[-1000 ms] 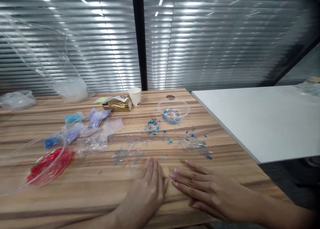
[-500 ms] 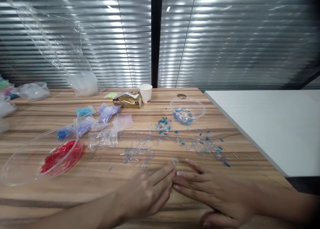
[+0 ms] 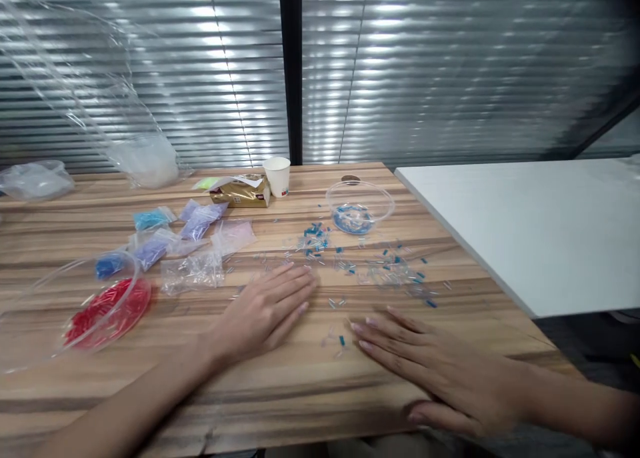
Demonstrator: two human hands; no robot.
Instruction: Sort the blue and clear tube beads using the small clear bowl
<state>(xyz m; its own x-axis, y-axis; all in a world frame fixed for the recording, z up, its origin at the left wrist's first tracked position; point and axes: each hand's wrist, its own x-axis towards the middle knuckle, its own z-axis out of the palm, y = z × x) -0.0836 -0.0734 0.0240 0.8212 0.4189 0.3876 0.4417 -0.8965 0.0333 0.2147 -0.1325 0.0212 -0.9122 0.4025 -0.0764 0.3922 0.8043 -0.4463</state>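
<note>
My left hand (image 3: 263, 308) lies flat on the wooden table (image 3: 280, 391), fingers stretched out over scattered clear tube beads. My right hand (image 3: 430, 368) also rests flat, palm down, fingers extended toward a few loose beads (image 3: 340, 341). Neither hand holds anything. Blue and clear tube beads (image 3: 380, 271) are strewn across the table just beyond both hands. A clear bowl with blue beads (image 3: 359, 208) stands farther back. At the left a clear bowl holds red beads (image 3: 80, 308).
Several small bags of beads (image 3: 195, 228) lie left of centre. A paper cup (image 3: 277, 176) and a gold packet (image 3: 240, 191) stand at the back. Large clear plastic bags (image 3: 135, 151) lean at the back left. A white table (image 3: 525, 225) adjoins on the right.
My left hand has slid forward and to the left, away from my right hand, onto the clear beads. My right hand stayed flat and roughly in place.
</note>
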